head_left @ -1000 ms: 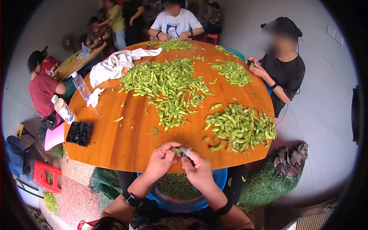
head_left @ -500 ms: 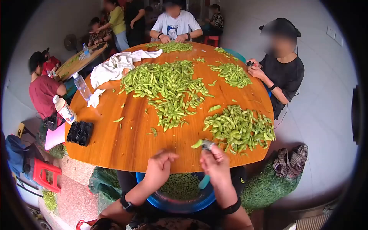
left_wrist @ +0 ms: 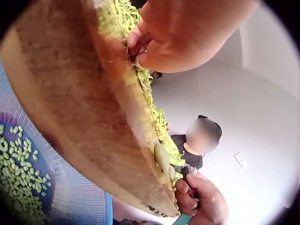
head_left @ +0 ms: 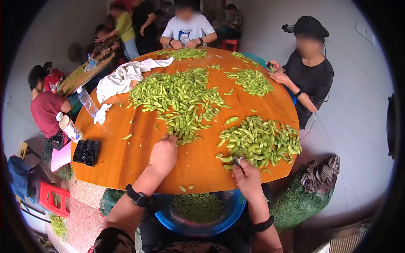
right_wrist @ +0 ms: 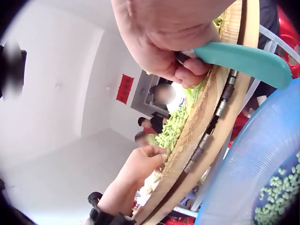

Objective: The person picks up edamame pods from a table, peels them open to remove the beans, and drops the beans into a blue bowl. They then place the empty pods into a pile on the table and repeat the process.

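My left hand (head_left: 163, 156) reaches to the near tip of the large pile of green soybean pods (head_left: 175, 90). Its fingers are bent and the tips come together low against the tabletop; I cannot tell whether a pod is between them. My right hand (head_left: 248, 179) grips a hand tool with a teal handle (right_wrist: 248, 58) and a small metal head (left_wrist: 188, 169). It is by the left lower edge of the right-hand pod pile (head_left: 259, 141), with the tool's head close to loose pods. In the right wrist view the teal handle sticks out below the palm.
Below the table's front edge sits a blue basin (head_left: 232, 215) with shelled beans in it. A black tray (head_left: 86, 152), two bottles and a white cloth (head_left: 120, 80) stand along the left of the wooden table (head_left: 126, 168). Two people sit at the far and right sides.
My left hand has moved forward from the table's front edge to the middle pile. My right hand has gone slightly right and down; the pod at its tool's tip has left it. Two small pieces lie near the front edge.
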A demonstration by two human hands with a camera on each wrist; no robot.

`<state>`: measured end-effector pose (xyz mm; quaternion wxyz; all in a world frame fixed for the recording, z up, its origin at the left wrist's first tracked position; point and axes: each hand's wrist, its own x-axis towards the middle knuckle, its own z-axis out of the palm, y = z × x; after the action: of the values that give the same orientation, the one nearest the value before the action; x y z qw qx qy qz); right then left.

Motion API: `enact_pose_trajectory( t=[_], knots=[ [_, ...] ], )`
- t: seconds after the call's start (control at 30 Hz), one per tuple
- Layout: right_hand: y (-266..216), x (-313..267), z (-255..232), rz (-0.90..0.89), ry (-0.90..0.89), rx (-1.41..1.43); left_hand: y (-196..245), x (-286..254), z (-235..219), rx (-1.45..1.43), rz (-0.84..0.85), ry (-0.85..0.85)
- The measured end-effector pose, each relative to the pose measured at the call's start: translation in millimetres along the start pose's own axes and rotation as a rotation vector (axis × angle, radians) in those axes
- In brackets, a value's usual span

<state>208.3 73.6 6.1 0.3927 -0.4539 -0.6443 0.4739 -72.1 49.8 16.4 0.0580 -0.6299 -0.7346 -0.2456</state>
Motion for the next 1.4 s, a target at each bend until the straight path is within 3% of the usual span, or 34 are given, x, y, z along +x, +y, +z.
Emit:
enact_pose_trajectory(
  t=[0.07, 0.17, 0.23, 0.3, 0.37, 0.4, 0.47, 0.7, 0.93, 1.03, 1.1, 1.27, 1.4],
  knots=[
    [-9.7, -5.1, 6.4, -0.041, -0.058, 0.015, 2.0, -6.9, -5.2, 0.062, 0.043, -0.013],
    [-28.0, -11.0, 24.9, -0.004, -0.185, 0.104, 15.2, -25.4, -22.3, -0.121, 0.066, -0.054],
    [-35.7, -11.1, 37.8, 0.027, -0.258, 0.153, 26.8, -41.3, -25.5, -0.645, -0.156, -0.201],
    [-40.9, -8.3, 47.6, 0.233, -0.399, 0.287, 35.3, -50.0, -24.8, -0.799, -0.184, -0.229],
    [-43.1, -7.9, 51.9, 0.248, -0.421, 0.324, 42.9, -56.0, -25.3, -0.996, -0.178, -0.228],
    [-43.5, -8.4, 53.6, 0.267, -0.444, 0.359, 42.3, -58.1, -27.0, -0.998, -0.182, -0.226],
    [-44.1, -10.2, 55.5, 0.265, -0.446, 0.351, 42.0, -61.5, -29.3, -0.846, -0.021, -0.299],
    [-38.0, -19.6, 60.4, 0.218, -0.411, 0.282, 50.1, -67.2, -32.1, -0.541, 0.172, -0.163],
    [-14.1, -18.7, 81.7, 0.025, -0.233, 0.261, 49.4, -69.7, -20.1, -0.570, 0.146, -0.119],
    [-23.4, -15.4, 78.8, 0.081, -0.228, 0.351, 46.7, -69.8, -10.4, -0.572, 0.154, -0.060],
    [-31.6, -12.9, 71.4, 0.327, -0.343, 0.531, 45.3, -68.7, -8.6, -0.653, 0.143, -0.062],
    [-43.2, -14.0, 70.6, 0.389, -0.341, 0.568, 41.1, -65.1, -13.1, -0.722, 0.095, -0.137],
    [-34.2, -12.0, 74.8, 0.327, -0.312, 0.487, 41.6, -64.7, -12.9, -0.776, 0.049, -0.183]
  ],
)
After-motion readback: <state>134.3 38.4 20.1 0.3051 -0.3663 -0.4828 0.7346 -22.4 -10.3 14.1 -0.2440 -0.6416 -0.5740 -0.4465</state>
